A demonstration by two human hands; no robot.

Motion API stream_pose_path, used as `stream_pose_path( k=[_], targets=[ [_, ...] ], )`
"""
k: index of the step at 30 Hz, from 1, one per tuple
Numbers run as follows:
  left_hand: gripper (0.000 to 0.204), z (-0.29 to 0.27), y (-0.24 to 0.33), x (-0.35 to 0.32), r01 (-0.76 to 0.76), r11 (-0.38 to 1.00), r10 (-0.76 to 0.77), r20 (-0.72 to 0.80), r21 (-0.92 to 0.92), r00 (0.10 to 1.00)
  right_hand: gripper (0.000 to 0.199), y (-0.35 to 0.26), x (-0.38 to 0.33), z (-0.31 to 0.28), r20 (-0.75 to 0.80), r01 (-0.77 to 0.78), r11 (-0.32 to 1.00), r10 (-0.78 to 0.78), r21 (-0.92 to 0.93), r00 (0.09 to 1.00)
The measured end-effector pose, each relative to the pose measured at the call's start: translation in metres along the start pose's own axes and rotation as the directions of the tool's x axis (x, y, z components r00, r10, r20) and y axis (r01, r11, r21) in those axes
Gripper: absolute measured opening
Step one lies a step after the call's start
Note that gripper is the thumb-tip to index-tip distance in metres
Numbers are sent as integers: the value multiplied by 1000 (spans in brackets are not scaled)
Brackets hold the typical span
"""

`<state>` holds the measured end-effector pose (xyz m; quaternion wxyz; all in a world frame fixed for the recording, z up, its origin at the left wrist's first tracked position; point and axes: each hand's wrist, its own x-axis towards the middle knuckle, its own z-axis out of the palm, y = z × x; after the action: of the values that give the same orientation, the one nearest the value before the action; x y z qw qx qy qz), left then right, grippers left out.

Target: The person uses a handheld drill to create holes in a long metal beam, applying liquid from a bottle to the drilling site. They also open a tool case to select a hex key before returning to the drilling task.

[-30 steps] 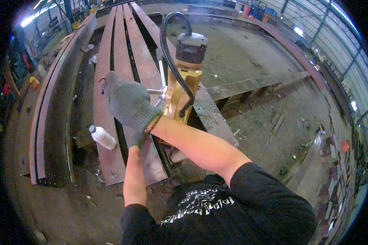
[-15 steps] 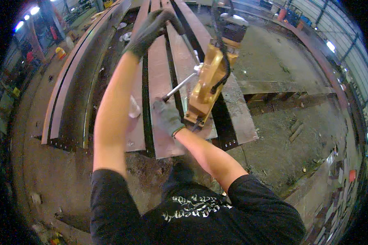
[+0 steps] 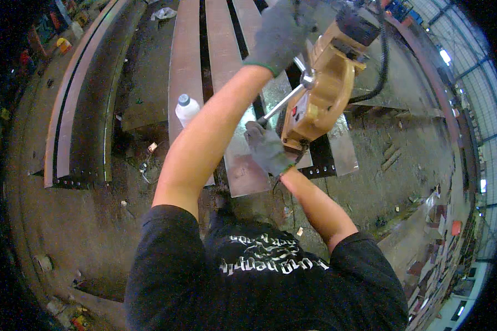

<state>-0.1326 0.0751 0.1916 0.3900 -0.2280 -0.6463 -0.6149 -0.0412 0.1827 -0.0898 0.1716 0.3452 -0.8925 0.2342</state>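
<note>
A gold-coloured magnetic drill point(image 3: 320, 102) with a dark motor point(image 3: 359, 25) stands upright on the steel beams, right of centre. On its left side is a chrome feed handle point(image 3: 284, 105) with spokes meeting at a hub. My right hand point(image 3: 268, 148), in a grey glove, is closed around the black grip at the near end of one spoke. Higher up, my left hand point(image 3: 281, 36), gloved too, covers the end of another spoke and looks closed on it; its fingertips are blurred near the upper edge. Shiny wet patches show on the steel beside the drill.
A white bottle point(image 3: 186, 108) with a grey cap stands left of my left forearm. Long steel beams point(image 3: 190, 44) run away from me; a curved one point(image 3: 74, 105) lies at the left. From the motor a black corrugated cable point(image 3: 382, 66) hangs at the right. Scraps litter the floor.
The view has shifted, so the drill sits further right and the bottle shows fully. My left hand has moved right, nearer the drill. My right hand stays on its spoke.
</note>
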Motion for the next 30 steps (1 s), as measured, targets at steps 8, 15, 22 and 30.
stream_pose_path(
  k=[8,15,22,30],
  targets=[
    [34,-6,7,8,116,989,-130,183,89,974,19,-28,-16,-51,330,-466,701,332,541,883],
    [37,9,-71,82,304,917,-368,250,259,896,15,-85,22,-153,216,-231,917,166,325,962],
    [38,6,-118,90,9,884,-182,326,467,928,16,-89,38,-171,277,-255,936,185,243,943],
    [31,-19,-37,38,-103,891,24,181,442,983,32,-57,-8,-85,110,-173,941,147,290,983]
  ],
)
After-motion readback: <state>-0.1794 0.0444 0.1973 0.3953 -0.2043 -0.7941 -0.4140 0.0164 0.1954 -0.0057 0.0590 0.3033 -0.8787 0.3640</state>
